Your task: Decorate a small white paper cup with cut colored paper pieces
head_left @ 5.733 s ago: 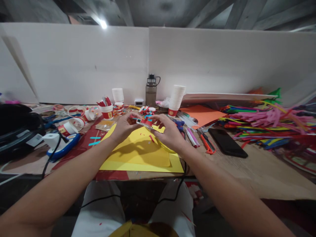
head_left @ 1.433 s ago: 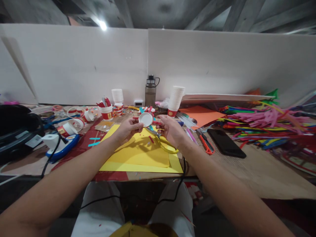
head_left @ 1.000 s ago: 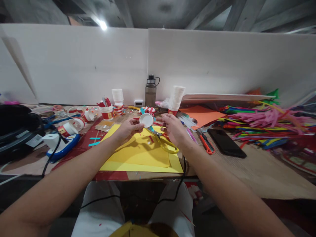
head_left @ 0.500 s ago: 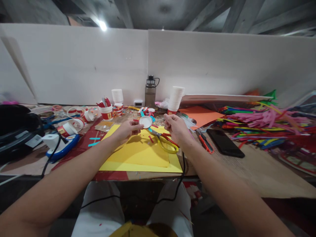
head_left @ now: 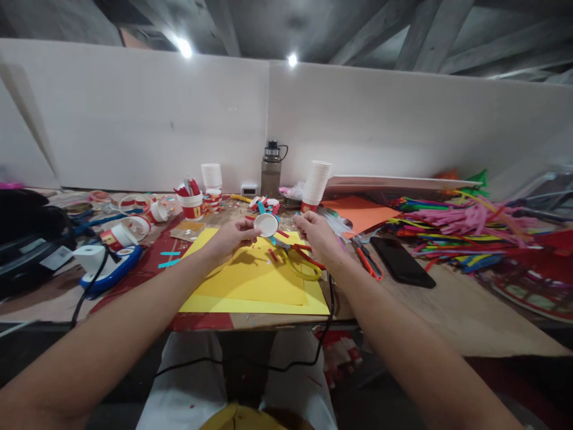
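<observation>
My left hand (head_left: 235, 239) pinches a cut-down paper cup (head_left: 267, 225), its round white side facing me. Red and blue strips show around the cup piece, though I cannot tell which are joined to it. To the right, my right hand (head_left: 316, 236) is closed with thumb and fingertips together; whatever it may hold is too small to make out. Below and between the hands, scissors (head_left: 301, 257) with red and yellow handles lie on yellow paper sheets (head_left: 250, 286). Small red scraps (head_left: 273, 255) rest on the paper.
Behind stand stacked paper cups (head_left: 317, 182), a bottle (head_left: 271, 170) and a cup of red strips (head_left: 191, 206). At right lie a phone (head_left: 401, 261), red-handled pliers (head_left: 369, 261) and a pile of colourful pipe cleaners (head_left: 465, 224). A blue-and-white power strip (head_left: 111, 272) sits left.
The view has shifted slightly. The cup piece in my left hand is turned a little more toward me. My right hand stays pinched at nearly the same place.
</observation>
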Demonstrator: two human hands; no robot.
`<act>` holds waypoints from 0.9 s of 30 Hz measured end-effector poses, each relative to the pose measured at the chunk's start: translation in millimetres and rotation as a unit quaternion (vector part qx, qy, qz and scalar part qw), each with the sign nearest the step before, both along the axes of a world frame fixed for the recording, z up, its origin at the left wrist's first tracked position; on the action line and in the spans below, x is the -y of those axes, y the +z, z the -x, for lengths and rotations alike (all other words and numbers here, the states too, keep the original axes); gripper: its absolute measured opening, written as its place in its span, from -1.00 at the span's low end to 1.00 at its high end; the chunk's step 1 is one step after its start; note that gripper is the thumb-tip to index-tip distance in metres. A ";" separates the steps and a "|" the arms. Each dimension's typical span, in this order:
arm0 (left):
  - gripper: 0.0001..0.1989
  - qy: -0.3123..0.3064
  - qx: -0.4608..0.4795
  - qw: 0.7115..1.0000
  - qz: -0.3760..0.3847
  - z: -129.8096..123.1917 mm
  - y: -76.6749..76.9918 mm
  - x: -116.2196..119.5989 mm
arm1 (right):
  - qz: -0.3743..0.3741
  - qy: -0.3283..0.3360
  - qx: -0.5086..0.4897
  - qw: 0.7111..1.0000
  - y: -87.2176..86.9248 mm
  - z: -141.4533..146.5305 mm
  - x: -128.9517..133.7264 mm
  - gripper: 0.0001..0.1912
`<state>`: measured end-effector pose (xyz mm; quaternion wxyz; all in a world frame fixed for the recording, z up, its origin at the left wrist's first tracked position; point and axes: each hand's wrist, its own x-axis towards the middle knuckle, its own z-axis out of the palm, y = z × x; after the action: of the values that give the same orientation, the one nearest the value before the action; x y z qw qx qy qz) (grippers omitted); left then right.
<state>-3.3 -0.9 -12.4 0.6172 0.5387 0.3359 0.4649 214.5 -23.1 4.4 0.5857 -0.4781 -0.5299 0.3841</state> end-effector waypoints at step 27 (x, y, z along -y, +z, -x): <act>-0.70 -0.133 -0.265 0.954 0.041 32.3 6.3 -14.1 | 0.107 0.120 -0.052 0.986 -1.9 -2.5 -0.7 -0.64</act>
<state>-35.6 13.2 -6.1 0.5837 0.6565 0.4318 0.2045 217.0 -22.4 2.6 0.5081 -0.4503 -0.5077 0.5303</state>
